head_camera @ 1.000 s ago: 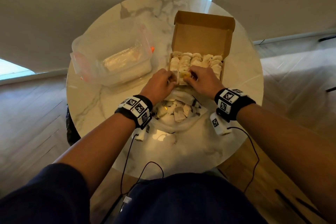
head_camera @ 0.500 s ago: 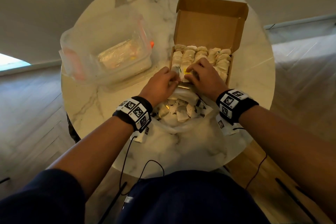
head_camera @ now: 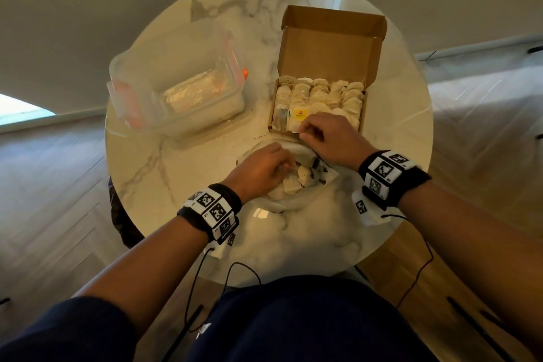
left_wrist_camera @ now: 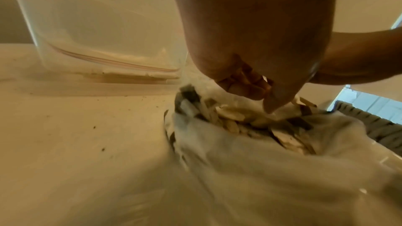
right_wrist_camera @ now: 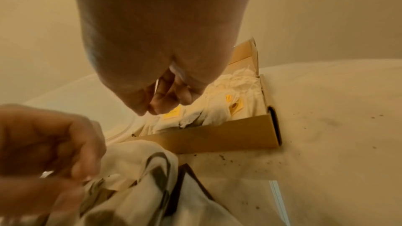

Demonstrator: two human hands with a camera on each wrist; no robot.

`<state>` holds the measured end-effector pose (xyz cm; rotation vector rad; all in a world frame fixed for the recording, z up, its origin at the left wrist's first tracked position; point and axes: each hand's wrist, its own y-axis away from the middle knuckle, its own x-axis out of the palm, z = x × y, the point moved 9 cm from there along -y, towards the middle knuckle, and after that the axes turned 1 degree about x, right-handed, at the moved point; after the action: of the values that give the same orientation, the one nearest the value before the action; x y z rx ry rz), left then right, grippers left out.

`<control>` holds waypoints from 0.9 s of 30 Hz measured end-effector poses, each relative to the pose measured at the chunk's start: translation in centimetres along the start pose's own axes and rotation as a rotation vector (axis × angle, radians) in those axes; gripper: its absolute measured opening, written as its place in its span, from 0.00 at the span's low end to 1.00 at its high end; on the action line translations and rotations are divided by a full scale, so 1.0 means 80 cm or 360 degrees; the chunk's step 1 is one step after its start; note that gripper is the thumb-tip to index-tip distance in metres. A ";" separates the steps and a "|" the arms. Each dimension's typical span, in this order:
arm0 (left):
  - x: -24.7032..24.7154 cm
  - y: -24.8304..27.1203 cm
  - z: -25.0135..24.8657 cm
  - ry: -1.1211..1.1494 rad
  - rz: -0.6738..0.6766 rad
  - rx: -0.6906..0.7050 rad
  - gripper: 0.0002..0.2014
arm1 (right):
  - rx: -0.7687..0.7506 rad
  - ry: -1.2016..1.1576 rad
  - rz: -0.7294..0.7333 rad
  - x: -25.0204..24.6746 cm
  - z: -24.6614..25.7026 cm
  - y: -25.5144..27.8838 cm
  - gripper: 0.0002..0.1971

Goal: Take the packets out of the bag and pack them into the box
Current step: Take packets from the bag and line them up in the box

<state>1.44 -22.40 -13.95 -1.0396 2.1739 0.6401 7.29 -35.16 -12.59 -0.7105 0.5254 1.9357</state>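
An open cardboard box holds rows of pale packets. In front of it lies a white bag with more packets inside. My right hand is over the box's near wall. It pinches the near edge of a packet with a yellow label in the front row. In the right wrist view, the right hand has its fingertips bunched beside that label. My left hand is down in the bag's mouth with curled fingers. In the left wrist view, the left hand touches a packet with its thumb tip. Whether it holds one is hidden.
A clear plastic container with orange clasps stands on the left of the round marble table, close to the box. Dark crumbs dot the tabletop near the bag. Thin cables hang from both wristbands over the table's near edge.
My left hand has drawn back from the box's near edge into the bag. My right hand stays at the box's front row, where the yellow-labelled packet now shows.
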 end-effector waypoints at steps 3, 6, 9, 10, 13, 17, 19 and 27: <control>0.036 0.017 0.003 -0.0102 0.0162 0.0017 0.18 | 0.0032 -0.0001 0.0160 0.013 0.003 0.022 0.04; 0.053 0.024 0.014 -0.0195 0.0174 -0.0095 0.18 | 0.0060 -0.0012 0.0240 0.026 0.002 0.041 0.05; 0.052 0.023 0.013 -0.0222 0.0082 -0.0114 0.12 | 0.0069 -0.0006 0.0281 0.031 0.000 0.054 0.05; 0.051 0.022 0.013 -0.0217 0.0047 -0.0111 0.10 | 0.0057 0.0004 0.0280 0.030 0.001 0.058 0.05; 0.043 0.019 0.010 -0.0142 -0.0007 -0.0116 0.09 | 0.0049 0.0009 0.0278 0.026 0.002 0.063 0.07; 0.023 0.018 -0.008 -0.0006 -0.0093 0.0006 0.07 | -0.0005 0.0046 0.0400 0.030 0.006 0.067 0.15; 0.013 0.019 -0.015 0.0014 -0.0143 0.0046 0.07 | -0.0007 0.0022 0.0436 0.033 0.007 0.066 0.18; 0.016 0.011 0.002 0.0091 -0.0162 -0.0230 0.06 | 0.0033 0.0055 0.0224 0.018 0.006 0.065 0.04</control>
<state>0.17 -22.46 -14.84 -1.2498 2.1329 0.7368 1.96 -36.17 -12.93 -0.7111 0.6304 2.0485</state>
